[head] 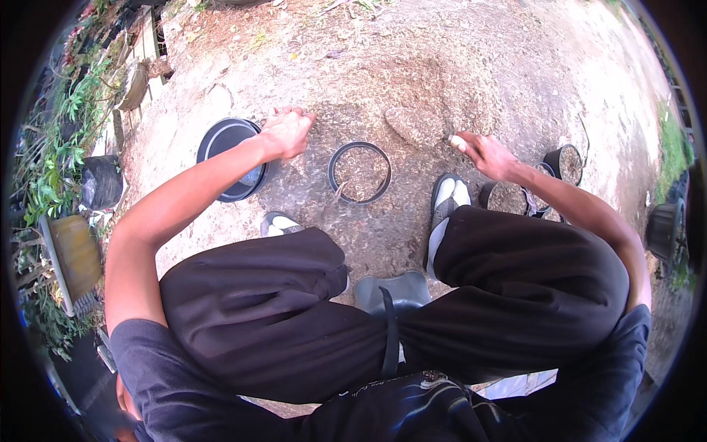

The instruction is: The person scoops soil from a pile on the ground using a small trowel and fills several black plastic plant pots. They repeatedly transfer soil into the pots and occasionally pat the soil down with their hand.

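My right hand [489, 154] grips the pale handle of a trowel [417, 127]. Its broad blade lies at the loose potting mix [453, 77] and is coated with it. Fingers curled, my left hand [288, 132] is above the ground beside the stacked black plastic pots [232, 130]; its palm side is hidden and nothing shows in it. Between the hands stands a round black pot [333, 171] filled with brown, flaky mix, a dry leaf at its near rim.
Filled black pots [569, 163] stand by my right foot [452, 193]. A grey plastic stool [367, 290] shows between my legs. Plants [72, 110], a yellowish tub [77, 265] and a black plant bag [102, 182] line the left; a dark pot [663, 229] sits far right.
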`<action>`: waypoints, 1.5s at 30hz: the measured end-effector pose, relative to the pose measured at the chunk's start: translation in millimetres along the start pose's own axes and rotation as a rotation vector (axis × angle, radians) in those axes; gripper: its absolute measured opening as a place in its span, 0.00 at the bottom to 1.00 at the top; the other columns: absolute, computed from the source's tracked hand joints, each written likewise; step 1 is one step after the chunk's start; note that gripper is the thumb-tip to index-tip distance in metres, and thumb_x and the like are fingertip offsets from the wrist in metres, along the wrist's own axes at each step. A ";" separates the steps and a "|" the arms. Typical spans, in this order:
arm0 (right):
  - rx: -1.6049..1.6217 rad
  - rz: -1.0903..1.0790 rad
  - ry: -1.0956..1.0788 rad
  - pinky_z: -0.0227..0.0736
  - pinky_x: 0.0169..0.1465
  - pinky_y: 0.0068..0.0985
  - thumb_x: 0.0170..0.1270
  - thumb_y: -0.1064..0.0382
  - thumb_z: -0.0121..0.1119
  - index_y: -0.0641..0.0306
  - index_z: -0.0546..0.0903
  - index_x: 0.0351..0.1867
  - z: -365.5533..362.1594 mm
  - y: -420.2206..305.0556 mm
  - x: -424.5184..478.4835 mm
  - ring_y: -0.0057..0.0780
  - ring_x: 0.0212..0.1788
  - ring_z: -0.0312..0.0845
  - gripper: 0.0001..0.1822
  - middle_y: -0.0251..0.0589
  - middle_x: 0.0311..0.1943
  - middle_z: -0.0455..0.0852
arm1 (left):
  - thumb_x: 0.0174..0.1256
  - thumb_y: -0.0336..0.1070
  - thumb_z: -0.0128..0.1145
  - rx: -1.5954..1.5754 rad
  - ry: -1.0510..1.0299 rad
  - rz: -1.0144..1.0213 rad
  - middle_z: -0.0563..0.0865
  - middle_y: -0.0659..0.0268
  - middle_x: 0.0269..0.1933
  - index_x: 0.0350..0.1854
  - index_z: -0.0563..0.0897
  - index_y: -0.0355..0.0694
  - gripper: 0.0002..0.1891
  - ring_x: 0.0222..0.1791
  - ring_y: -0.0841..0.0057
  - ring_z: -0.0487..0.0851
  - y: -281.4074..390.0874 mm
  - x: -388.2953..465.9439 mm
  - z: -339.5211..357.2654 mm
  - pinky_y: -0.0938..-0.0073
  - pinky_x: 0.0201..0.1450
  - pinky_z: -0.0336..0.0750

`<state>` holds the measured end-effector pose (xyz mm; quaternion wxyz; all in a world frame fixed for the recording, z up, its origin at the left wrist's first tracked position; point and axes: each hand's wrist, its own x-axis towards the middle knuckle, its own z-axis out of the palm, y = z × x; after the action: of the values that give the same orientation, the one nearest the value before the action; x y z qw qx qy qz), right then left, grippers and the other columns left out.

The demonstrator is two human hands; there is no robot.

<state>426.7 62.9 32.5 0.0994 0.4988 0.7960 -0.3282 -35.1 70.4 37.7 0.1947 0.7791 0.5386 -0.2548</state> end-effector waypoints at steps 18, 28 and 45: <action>-0.046 -0.166 -0.296 0.79 0.51 0.55 0.88 0.49 0.48 0.61 0.82 0.65 -72.7 -104.6 -39.9 0.65 0.41 0.87 0.21 0.65 0.29 0.87 | 0.67 0.52 0.67 -0.097 0.284 0.707 0.45 0.43 0.89 0.89 0.50 0.37 0.55 0.90 0.46 0.44 102.5 -104.7 42.4 0.25 0.84 0.45; -0.002 -0.368 -0.158 0.79 0.37 0.56 0.83 0.57 0.57 0.68 0.83 0.52 -33.1 -111.3 -40.2 0.67 0.31 0.85 0.14 0.64 0.23 0.84 | 0.62 0.64 0.71 0.043 0.105 0.750 0.46 0.45 0.90 0.88 0.50 0.31 0.63 0.90 0.51 0.47 113.3 -84.1 46.4 0.22 0.84 0.44; -0.050 -0.219 -0.218 0.82 0.42 0.56 0.82 0.59 0.55 0.69 0.85 0.49 -59.6 -135.5 -43.1 0.68 0.35 0.87 0.14 0.68 0.26 0.85 | 0.67 0.59 0.66 -0.078 0.300 0.725 0.52 0.43 0.88 0.87 0.54 0.27 0.56 0.89 0.49 0.53 103.7 -81.1 47.1 0.29 0.85 0.49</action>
<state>341.2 29.7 156.4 0.1611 0.3677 0.8381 -0.3694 29.9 -52.5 52.5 0.2205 0.9395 0.2602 -0.0323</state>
